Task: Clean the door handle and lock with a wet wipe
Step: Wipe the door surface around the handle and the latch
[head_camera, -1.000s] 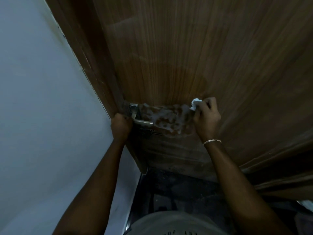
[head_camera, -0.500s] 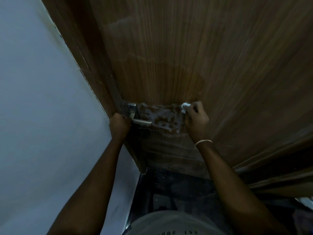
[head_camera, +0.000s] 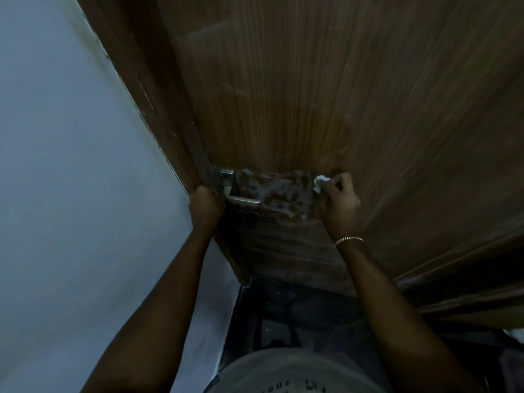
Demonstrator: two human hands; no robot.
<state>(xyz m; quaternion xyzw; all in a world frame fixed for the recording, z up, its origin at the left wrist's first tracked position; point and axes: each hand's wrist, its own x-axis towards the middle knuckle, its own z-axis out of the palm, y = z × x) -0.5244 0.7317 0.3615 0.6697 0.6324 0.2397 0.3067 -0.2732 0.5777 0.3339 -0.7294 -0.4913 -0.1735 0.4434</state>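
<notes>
1. At the left edge of the wooden door (head_camera: 340, 95), the left hand (head_camera: 206, 205) is clenched round the door edge (head_camera: 209, 177). It sits just below and beside the metal lock plate (head_camera: 226, 180), and its fingertips are out of sight behind the edge.
2. From that plate the door handle (head_camera: 244, 200), a silver lever, runs out to the right. Its inner end is just beside the left hand; I cannot tell whether the two touch.
3. A dark fitting directly under the lever is too dim to make out.
4. Right of the handle, a pale, blotchy wet patch (head_camera: 279, 194) covers the wood between the lever's tip and the right hand (head_camera: 338, 204).
5. The right hand grasps a crumpled white wet wipe (head_camera: 320, 183) in curled fingers, holding it against the door at the patch's upper right corner, apart from the handle.
6. A thin metal bracelet (head_camera: 348, 239) circles the right wrist.
7. A pale wall (head_camera: 71, 165) fills the left side. A dark floor (head_camera: 297, 313) lies below the door, and a grey shirt (head_camera: 297, 370) shows at the bottom.
</notes>
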